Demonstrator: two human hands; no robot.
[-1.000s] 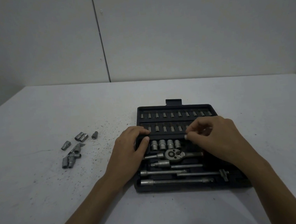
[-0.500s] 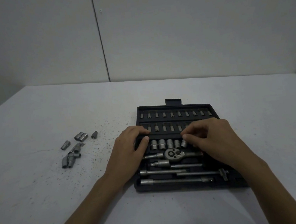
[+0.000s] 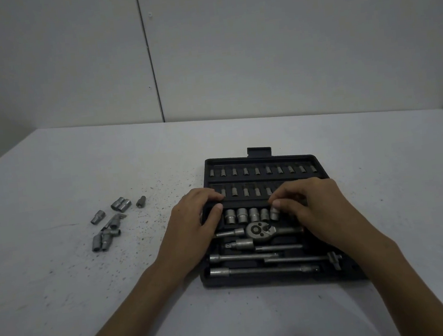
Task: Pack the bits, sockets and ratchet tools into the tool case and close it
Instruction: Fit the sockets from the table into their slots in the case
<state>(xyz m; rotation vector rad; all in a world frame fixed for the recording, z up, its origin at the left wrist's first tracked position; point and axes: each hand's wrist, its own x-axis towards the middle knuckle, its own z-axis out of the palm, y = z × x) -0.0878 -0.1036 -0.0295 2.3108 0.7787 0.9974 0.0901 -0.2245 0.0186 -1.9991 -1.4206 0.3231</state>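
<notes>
Several loose sockets (image 3: pixel 109 226) lie left of the tool case (image 3: pixel 321 168).

A pale grey table (image 3: pixel 65 307) is flecked with dark specks (image 3: pixel 162 209). Behind it stands a plain grey wall (image 3: pixel 283 38), split by a thin vertical seam (image 3: pixel 149 55).
</notes>
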